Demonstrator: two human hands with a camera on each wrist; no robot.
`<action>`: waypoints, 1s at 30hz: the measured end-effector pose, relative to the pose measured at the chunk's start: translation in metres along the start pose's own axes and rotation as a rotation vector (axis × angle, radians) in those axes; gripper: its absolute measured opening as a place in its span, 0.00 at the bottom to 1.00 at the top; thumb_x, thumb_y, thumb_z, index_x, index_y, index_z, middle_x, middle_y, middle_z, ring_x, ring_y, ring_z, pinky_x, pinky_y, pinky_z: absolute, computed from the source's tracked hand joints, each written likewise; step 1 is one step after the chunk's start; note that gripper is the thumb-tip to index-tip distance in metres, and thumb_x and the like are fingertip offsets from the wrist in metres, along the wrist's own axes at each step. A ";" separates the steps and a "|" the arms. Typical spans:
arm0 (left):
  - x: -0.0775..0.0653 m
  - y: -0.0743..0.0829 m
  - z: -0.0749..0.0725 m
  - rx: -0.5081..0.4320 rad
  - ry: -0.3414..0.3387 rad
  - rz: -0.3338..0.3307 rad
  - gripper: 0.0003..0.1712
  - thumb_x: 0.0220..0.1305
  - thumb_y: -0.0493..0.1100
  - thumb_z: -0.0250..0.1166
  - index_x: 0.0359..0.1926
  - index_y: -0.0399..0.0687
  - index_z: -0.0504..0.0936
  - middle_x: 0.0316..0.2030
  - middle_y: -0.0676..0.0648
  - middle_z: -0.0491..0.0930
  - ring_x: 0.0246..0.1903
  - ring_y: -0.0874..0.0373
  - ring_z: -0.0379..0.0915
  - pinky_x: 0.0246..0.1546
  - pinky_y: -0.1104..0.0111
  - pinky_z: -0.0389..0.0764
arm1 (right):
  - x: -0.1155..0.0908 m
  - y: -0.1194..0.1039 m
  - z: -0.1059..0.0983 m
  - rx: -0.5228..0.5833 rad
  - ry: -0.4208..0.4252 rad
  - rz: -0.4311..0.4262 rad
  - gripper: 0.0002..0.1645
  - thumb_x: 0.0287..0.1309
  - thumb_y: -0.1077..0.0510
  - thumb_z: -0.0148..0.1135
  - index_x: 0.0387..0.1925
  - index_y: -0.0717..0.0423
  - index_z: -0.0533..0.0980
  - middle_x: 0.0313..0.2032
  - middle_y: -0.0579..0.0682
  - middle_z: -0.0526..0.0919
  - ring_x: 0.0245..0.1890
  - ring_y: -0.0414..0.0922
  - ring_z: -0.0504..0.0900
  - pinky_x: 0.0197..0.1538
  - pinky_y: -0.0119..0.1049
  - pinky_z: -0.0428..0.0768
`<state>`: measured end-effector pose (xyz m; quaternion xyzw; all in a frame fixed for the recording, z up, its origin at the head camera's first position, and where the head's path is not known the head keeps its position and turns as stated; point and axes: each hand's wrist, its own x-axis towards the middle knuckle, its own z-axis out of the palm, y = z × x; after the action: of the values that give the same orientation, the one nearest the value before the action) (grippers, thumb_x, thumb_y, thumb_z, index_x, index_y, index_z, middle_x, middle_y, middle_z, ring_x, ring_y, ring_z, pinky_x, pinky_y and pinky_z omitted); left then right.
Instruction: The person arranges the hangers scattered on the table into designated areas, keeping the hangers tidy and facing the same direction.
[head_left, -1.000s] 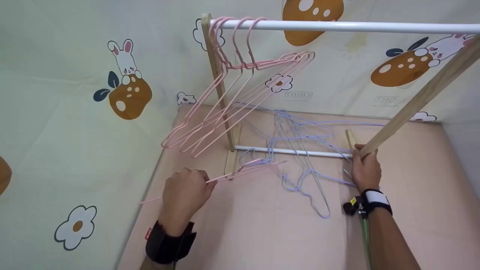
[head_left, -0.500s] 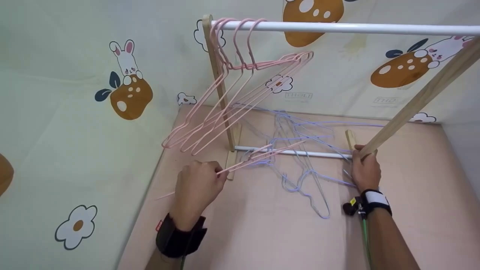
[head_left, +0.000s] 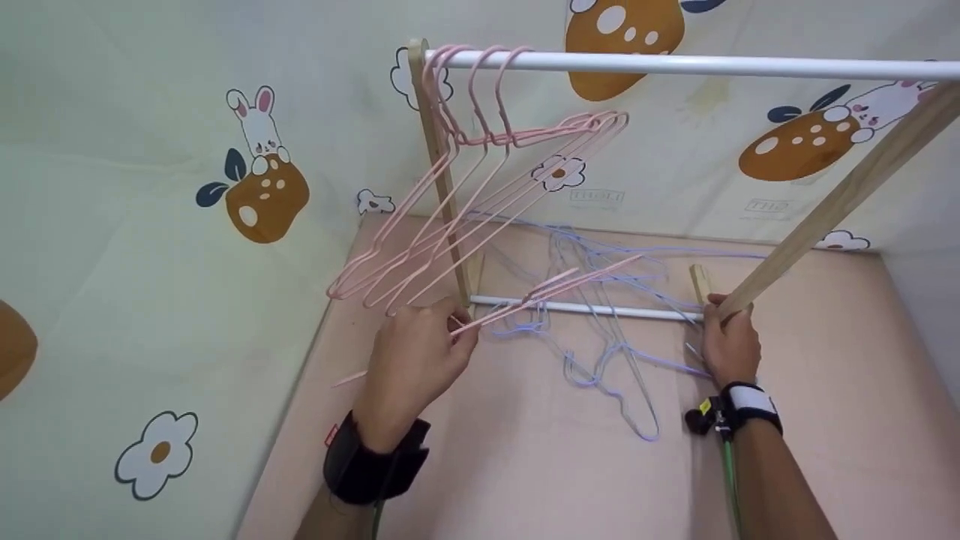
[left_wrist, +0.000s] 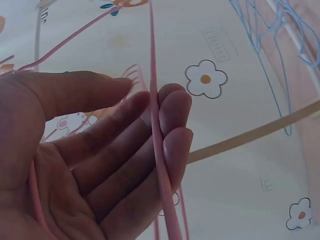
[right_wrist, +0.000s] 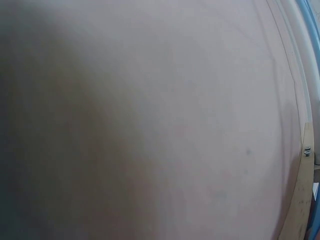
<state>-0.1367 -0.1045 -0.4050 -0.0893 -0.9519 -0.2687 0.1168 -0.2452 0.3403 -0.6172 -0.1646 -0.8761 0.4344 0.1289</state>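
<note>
My left hand [head_left: 420, 360] holds a pink wire hanger [head_left: 615, 268], which points up and to the right in front of the rack. Seen in the left wrist view, the curled fingers lie round the hanger's wire, with the thumb above them. My right hand [head_left: 731, 345] grips the lower end of the rack's right wooden post [head_left: 840, 199]. Several pink hangers [head_left: 540, 137] hang at the left end of the white top rail [head_left: 675, 65]. In the right wrist view a blurred dark shape covers the left side, and a wooden foot [right_wrist: 302, 185] shows at right.
Several blue hangers [head_left: 675, 363] lie tangled on the pinkish floor [head_left: 562, 465], under and around the white lower rail [head_left: 637, 310]. A patterned wall sheet [head_left: 82, 300] stands close behind and left of the rack. The left wooden post [head_left: 444, 180] rises beside the hung hangers.
My left hand has moved up and to the right with the pink hanger, nearing the lower ends of the hung hangers. The right hand stays on the post.
</note>
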 end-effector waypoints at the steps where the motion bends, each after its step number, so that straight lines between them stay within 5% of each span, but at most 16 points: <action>1: 0.001 0.002 -0.002 -0.014 -0.002 -0.009 0.12 0.71 0.43 0.76 0.41 0.36 0.91 0.29 0.44 0.89 0.21 0.57 0.75 0.20 0.65 0.75 | 0.000 0.000 0.000 0.000 -0.001 0.002 0.28 0.85 0.42 0.47 0.72 0.53 0.72 0.52 0.67 0.84 0.45 0.62 0.79 0.45 0.54 0.69; 10: 0.018 0.020 -0.022 -0.139 0.015 -0.026 0.18 0.74 0.54 0.73 0.41 0.41 0.90 0.24 0.51 0.85 0.17 0.60 0.76 0.17 0.63 0.75 | -0.001 -0.001 -0.002 0.011 -0.006 0.016 0.28 0.85 0.42 0.48 0.73 0.52 0.72 0.57 0.67 0.84 0.49 0.62 0.78 0.50 0.57 0.69; 20: 0.041 0.033 -0.042 -0.046 0.022 -0.079 0.24 0.77 0.58 0.69 0.42 0.40 0.91 0.22 0.48 0.80 0.22 0.51 0.74 0.21 0.61 0.72 | -0.002 -0.006 -0.003 0.019 -0.010 0.023 0.29 0.84 0.42 0.47 0.74 0.51 0.71 0.62 0.68 0.83 0.56 0.66 0.80 0.59 0.66 0.70; 30: 0.063 0.044 -0.051 -0.006 0.053 -0.083 0.25 0.80 0.56 0.63 0.39 0.38 0.89 0.22 0.45 0.79 0.26 0.48 0.76 0.25 0.59 0.72 | -0.003 -0.003 -0.002 0.022 -0.013 0.020 0.29 0.84 0.42 0.47 0.73 0.52 0.71 0.60 0.67 0.83 0.51 0.62 0.79 0.52 0.58 0.69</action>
<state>-0.1776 -0.0883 -0.3244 -0.0430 -0.9505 -0.2786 0.1303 -0.2417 0.3389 -0.6141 -0.1693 -0.8704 0.4462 0.1206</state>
